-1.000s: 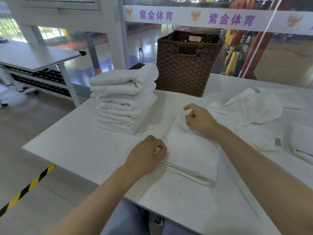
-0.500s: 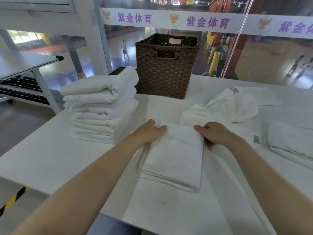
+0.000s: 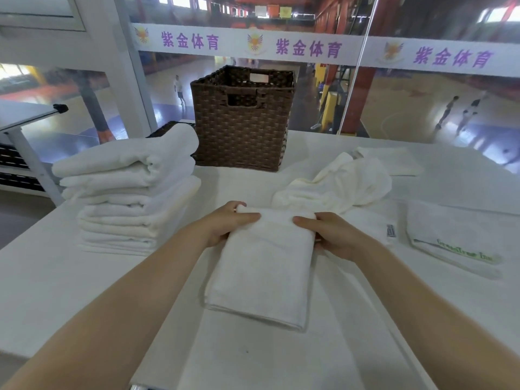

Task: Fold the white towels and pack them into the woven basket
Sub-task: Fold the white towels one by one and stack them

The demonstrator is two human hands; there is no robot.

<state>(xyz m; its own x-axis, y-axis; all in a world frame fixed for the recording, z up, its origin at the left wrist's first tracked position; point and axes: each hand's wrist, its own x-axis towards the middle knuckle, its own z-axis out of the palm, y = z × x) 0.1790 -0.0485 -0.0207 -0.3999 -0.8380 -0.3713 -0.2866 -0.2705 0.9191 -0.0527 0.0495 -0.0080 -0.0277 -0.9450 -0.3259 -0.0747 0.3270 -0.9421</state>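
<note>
A folded white towel (image 3: 261,271) lies lengthwise on the white table (image 3: 56,291) in front of me. My left hand (image 3: 225,225) grips its far left corner, thumb on top and fingers under the cloth. My right hand (image 3: 329,235) grips the far right corner the same way. The far end of the towel is lifted a little off the table. A stack of several folded white towels (image 3: 132,192) stands to the left. The brown woven basket (image 3: 242,128) stands upright at the back of the table, beyond my hands.
A crumpled white towel (image 3: 340,184) lies to the right behind my right hand. A flat towel with green lettering (image 3: 453,243) lies at the far right, and another flat towel (image 3: 391,160) near the back. A glass wall runs behind the table.
Both hands have moved from the towel's left side and top to its far corners and now grip them. The far end of the towel has risen slightly.
</note>
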